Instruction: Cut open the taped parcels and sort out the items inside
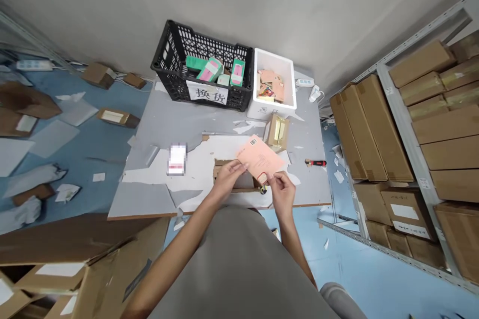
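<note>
A pink printed card with a barcode is held up between both my hands, tilted over the table. My left hand pinches its left edge, and my right hand grips the lower right edge near a red-outlined mark. Beneath the card lies an open cardboard box, mostly hidden by the card and my left hand. A small dark and yellow item shows at the box's right end; I cannot make out its kind.
At the back stand a black crate of green-and-pink boxes and a white foam box of pink cards. A taped carton sits before them. A red-black knife lies right. Shelved cartons flank the table.
</note>
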Tool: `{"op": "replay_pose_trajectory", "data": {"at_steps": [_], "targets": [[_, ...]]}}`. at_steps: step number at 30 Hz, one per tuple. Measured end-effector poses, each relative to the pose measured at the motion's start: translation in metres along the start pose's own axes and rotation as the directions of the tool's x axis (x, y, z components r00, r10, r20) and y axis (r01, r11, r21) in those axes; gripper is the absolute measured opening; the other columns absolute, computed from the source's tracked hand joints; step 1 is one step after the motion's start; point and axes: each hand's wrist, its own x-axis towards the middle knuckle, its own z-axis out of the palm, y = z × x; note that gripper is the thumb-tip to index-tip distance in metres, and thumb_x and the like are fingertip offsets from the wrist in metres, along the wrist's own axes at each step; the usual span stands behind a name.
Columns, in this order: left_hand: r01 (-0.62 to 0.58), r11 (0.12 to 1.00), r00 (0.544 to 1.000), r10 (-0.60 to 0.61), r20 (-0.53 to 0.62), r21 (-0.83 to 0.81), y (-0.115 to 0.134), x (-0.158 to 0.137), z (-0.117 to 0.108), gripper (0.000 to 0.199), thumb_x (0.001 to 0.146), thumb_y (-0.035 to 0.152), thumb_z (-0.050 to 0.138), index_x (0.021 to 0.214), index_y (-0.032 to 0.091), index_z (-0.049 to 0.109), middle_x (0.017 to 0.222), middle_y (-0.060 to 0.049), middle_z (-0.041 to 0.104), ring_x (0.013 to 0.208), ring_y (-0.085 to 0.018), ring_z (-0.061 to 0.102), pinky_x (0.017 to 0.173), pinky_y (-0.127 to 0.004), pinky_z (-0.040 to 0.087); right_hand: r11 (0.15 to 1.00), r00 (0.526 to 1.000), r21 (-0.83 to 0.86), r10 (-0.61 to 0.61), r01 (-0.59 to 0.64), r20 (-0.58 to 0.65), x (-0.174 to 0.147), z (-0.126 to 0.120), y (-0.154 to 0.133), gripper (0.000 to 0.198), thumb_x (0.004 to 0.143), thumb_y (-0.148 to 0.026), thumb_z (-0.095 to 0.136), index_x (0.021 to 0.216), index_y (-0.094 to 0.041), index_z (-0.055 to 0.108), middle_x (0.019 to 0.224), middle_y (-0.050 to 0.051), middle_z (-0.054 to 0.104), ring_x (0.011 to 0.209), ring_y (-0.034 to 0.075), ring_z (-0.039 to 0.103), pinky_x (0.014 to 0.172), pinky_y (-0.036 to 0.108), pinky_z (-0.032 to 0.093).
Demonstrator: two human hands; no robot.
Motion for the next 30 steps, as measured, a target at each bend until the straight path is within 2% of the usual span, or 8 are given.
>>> {"op": "replay_pose_trajectory", "data": {"at_steps": [4, 7, 11, 14, 17, 20, 23, 30], "targets": [[-0.088, 0.991, 0.987, 0.073, -0.14, -0.101, 0.031, -0.002, 0.003, 0.065, 0.076, 0.069, 0.1, 0.114, 0.019, 0.085, 0.124, -0.015, 0.089, 0.115, -0.034, 0.083, 0.104, -0.045, 0.066, 0.996, 0.999, 0.072, 0.048, -0.048, 0.003, -0.001, 0.021, 0.001, 0.051, 0.095, -0.076, 0.08, 0.088, -0.028, 0.063, 0.077, -0.001, 0.066, 0.069, 0.02, 0.067, 0.065, 0.033, 0.059], [-0.146, 0.987, 0.968, 0.13, -0.213, -0.061, 0.044, -0.001, -0.001, 0.06, 0.07, 0.062, 0.105, 0.105, 0.018, 0.084, 0.11, -0.013, 0.089, 0.103, -0.029, 0.083, 0.097, -0.04, 0.066, 0.975, 0.971, -0.155, -0.181, 0.157, -0.154, -0.005, 0.024, -0.002, 0.047, 0.101, -0.068, 0.081, 0.089, -0.026, 0.065, 0.082, -0.001, 0.069, 0.07, 0.017, 0.063, 0.067, 0.031, 0.055], [-0.213, 0.976, 0.935, 0.22, -0.278, 0.054, 0.049, -0.003, 0.004, 0.048, 0.073, 0.059, 0.1, 0.091, 0.019, 0.079, 0.095, -0.009, 0.086, 0.089, -0.024, 0.079, 0.082, -0.033, 0.062, 0.759, 0.853, -0.432, -0.52, 0.488, 0.05, -0.008, 0.031, -0.006, 0.026, 0.112, -0.048, 0.074, 0.121, -0.024, 0.078, 0.118, 0.012, 0.08, 0.101, 0.025, 0.073, 0.083, 0.036, 0.06], [-0.229, 0.969, 0.92, 0.248, -0.304, 0.095, 0.047, -0.007, 0.013, 0.042, 0.077, 0.055, 0.096, 0.086, 0.021, 0.075, 0.09, -0.006, 0.083, 0.083, -0.021, 0.075, 0.074, -0.03, 0.059, 0.622, 0.801, -0.544, -0.574, 0.564, 0.173, -0.006, 0.04, -0.002, 0.032, 0.114, -0.032, 0.068, 0.145, -0.024, 0.074, 0.134, 0.015, 0.079, 0.112, 0.028, 0.073, 0.086, 0.038, 0.061], [-0.25, 0.961, 0.916, 0.274, -0.295, 0.114, 0.041, -0.009, 0.021, 0.042, 0.08, 0.058, 0.093, 0.086, 0.021, 0.073, 0.088, -0.006, 0.081, 0.083, -0.021, 0.076, 0.077, -0.032, 0.062, 0.633, 0.786, -0.498, -0.59, 0.593, 0.186, 0.005, 0.043, 0.004, 0.027, 0.116, -0.023, 0.057, 0.135, -0.023, 0.076, 0.119, 0.013, 0.081, 0.105, 0.026, 0.074, 0.09, 0.037, 0.061], [-0.273, 0.952, 0.909, 0.301, -0.288, 0.137, 0.032, -0.008, 0.019, 0.051, 0.083, 0.066, 0.091, 0.105, 0.021, 0.081, 0.115, -0.012, 0.084, 0.11, -0.029, 0.082, 0.099, -0.042, 0.068, 0.804, 0.867, -0.336, -0.486, 0.491, 0.105, 0.022, 0.038, 0.006, 0.021, 0.115, -0.033, 0.058, 0.115, -0.023, 0.076, 0.1, 0.008, 0.079, 0.091, 0.023, 0.074, 0.083, 0.035, 0.06], [-0.245, 0.961, 0.9, 0.276, -0.339, 0.132, 0.023, -0.008, 0.009, 0.068, 0.079, 0.07, 0.096, 0.124, 0.021, 0.081, 0.142, -0.017, 0.08, 0.139, -0.036, 0.075, 0.115, -0.049, 0.065, 0.974, 0.974, -0.036, -0.22, 0.222, 0.055, 0.036, 0.028, 0.003, 0.03, 0.108, -0.053, 0.066, 0.105, -0.024, 0.072, 0.092, 0.004, 0.079, 0.077, 0.02, 0.072, 0.069, 0.032, 0.059], [-0.09, 0.993, 0.968, 0.068, -0.243, -0.079, 0.027, -0.015, -0.003, 0.076, 0.068, 0.078, 0.103, 0.111, 0.019, 0.086, 0.118, -0.014, 0.087, 0.123, -0.035, 0.08, 0.117, -0.05, 0.063, 0.941, 0.981, 0.318, 0.06, -0.118, 0.186, 0.033, 0.021, 0.001, 0.049, 0.092, -0.07, 0.084, 0.104, -0.024, 0.072, 0.097, 0.005, 0.083, 0.078, 0.02, 0.071, 0.063, 0.031, 0.06]]}}
